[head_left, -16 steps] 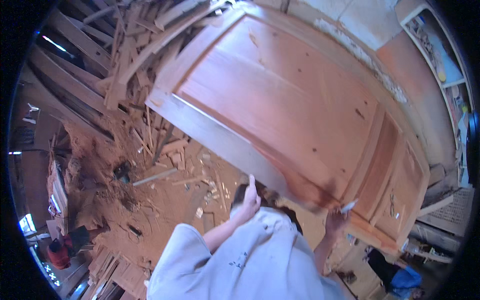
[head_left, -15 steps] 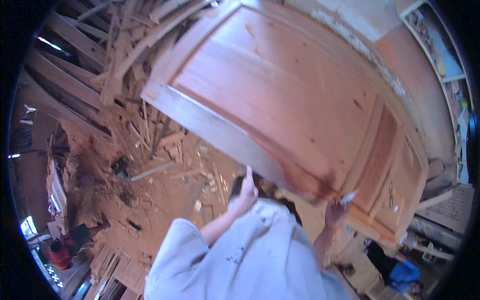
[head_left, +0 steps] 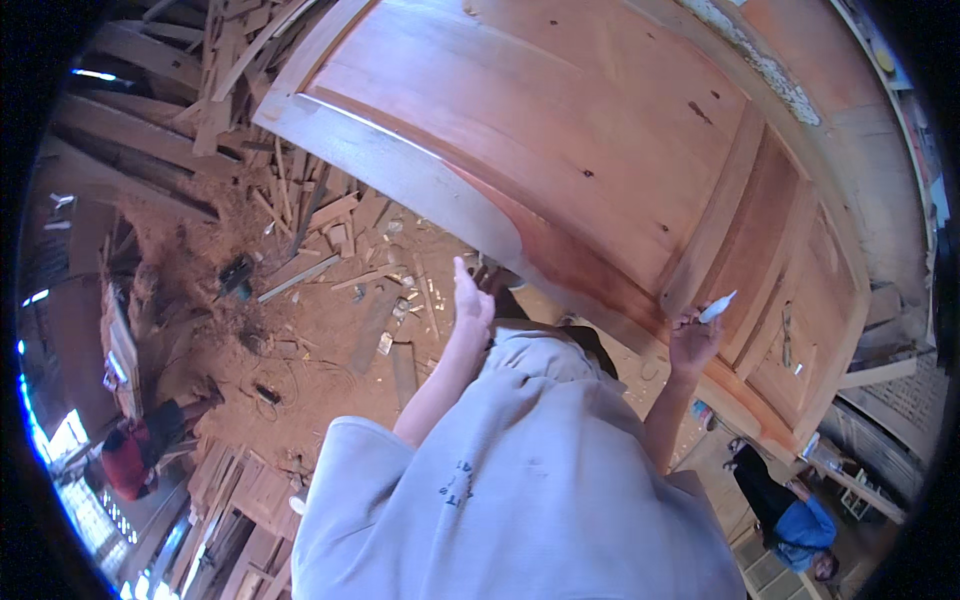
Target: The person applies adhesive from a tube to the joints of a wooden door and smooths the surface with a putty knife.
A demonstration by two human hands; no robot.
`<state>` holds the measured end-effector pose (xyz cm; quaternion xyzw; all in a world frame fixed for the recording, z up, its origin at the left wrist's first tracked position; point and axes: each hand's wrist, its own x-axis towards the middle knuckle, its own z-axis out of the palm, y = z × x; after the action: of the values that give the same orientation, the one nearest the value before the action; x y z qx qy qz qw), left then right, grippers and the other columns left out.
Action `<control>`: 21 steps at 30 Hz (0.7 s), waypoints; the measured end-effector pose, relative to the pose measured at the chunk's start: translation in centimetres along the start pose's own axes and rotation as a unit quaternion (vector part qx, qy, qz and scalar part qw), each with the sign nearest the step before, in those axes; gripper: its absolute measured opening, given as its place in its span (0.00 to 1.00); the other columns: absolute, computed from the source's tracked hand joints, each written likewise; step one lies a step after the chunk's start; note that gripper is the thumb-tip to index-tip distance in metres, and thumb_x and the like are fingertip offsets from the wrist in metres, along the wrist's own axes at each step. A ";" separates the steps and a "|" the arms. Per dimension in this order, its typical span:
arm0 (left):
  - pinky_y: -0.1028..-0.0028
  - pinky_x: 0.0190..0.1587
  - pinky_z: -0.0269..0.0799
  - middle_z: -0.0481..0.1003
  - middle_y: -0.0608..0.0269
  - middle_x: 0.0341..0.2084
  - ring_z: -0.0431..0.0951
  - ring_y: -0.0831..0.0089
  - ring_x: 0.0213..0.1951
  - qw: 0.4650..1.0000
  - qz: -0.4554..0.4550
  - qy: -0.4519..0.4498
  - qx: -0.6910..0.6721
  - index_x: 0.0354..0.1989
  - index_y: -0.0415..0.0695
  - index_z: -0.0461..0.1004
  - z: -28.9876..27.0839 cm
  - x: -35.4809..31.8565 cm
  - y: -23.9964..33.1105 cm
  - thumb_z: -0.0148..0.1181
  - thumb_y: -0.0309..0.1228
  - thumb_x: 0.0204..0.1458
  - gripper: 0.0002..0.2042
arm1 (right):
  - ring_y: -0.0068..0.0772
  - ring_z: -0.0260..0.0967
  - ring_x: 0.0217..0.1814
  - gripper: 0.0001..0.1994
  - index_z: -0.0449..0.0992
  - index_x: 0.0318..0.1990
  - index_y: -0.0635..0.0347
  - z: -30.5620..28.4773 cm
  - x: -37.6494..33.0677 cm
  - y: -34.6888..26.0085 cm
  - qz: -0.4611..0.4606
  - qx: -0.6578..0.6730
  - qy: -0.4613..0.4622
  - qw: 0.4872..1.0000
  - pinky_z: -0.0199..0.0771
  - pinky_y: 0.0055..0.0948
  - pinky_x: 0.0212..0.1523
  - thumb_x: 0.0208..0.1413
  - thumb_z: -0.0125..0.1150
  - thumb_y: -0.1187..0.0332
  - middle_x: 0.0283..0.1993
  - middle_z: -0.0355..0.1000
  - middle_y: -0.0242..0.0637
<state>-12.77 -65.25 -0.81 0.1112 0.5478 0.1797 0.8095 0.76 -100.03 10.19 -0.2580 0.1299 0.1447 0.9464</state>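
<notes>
A large panelled wooden door (head_left: 520, 130) lies in front of me, reddish brown with small dark knots. My right hand (head_left: 693, 342) is closed around a small white bottle with a pointed nozzle (head_left: 716, 308). It is at the near edge of the door, close to the narrow lower panels, and the nozzle points up and to the right. My left hand (head_left: 473, 300) is just off the door's near edge, with its fingers stretched out and nothing in them. Whether it touches the edge I cannot tell. A thin tool-like item (head_left: 787, 335) lies on the right-hand panel.
Wood scraps (head_left: 335, 225) and sawdust cover the floor on the left, with stacked boards (head_left: 245, 510) at the lower left. One person in red (head_left: 128, 460) is at the far left, another in blue (head_left: 800, 525) at the lower right. Shelving runs along the right rim.
My right hand has risen along the door edge with the white bottle, whose nozzle now points more upward. My left hand appears farther left and higher. The whole view has shifted over the door.
</notes>
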 end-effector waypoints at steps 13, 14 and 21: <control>0.65 0.50 0.72 0.75 0.60 0.46 0.75 0.68 0.47 0.980 0.184 -0.008 0.077 0.50 0.43 0.73 1.1 -1.5 -9.1 0.56 0.48 0.59 0.22 | 0.27 0.66 0.42 0.14 0.71 0.49 0.57 -13.0 -5.3 -17.6 0.023 0.003 0.027 0.999 0.68 0.29 0.42 0.61 0.54 0.60 0.44 0.72 0.29; 0.65 0.53 0.70 0.72 0.58 0.49 0.73 0.66 0.49 0.981 0.179 -0.035 0.072 0.54 0.43 0.69 2.0 -1.8 -9.7 0.57 0.51 0.58 0.25 | 0.27 0.67 0.42 0.14 0.71 0.50 0.56 -14.1 -6.0 -19.3 0.000 -0.001 0.041 0.999 0.68 0.30 0.42 0.61 0.55 0.61 0.46 0.73 0.30; 0.53 0.59 0.63 0.61 0.53 0.56 0.63 0.54 0.59 0.996 0.041 0.051 0.068 0.60 0.40 0.58 2.7 -6.1 -17.4 0.60 0.59 0.50 0.40 | 0.28 0.69 0.45 0.14 0.72 0.50 0.55 -19.5 -8.9 -25.0 -0.076 0.024 0.079 0.994 0.72 0.29 0.41 0.60 0.56 0.62 0.47 0.74 0.30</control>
<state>-9.39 -83.62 -1.18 0.1787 0.5946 0.1804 0.7628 -2.30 -132.72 8.07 -0.2553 0.1880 0.0485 0.9471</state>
